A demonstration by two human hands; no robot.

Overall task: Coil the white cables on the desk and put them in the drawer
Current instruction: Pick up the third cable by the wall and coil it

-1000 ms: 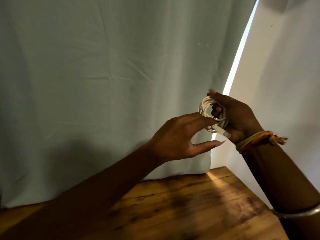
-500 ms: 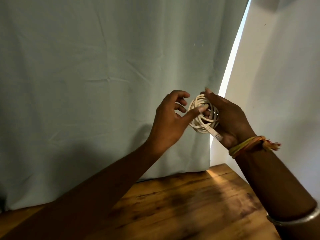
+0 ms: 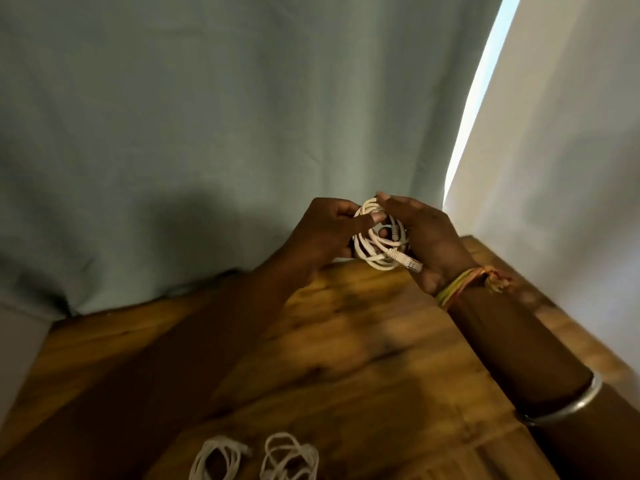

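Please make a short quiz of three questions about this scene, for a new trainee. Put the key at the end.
1. True or false: the coiled cable is lying on the desk.
2. How many other white cable bundles lie on the desk near the bottom edge? A) none B) two C) four
3. Which hand wears the thread bracelet?

Key:
1. False. Both the left hand and the right hand hold it above the desk.
2. B: the left bundle and the right bundle.
3. The right hand.
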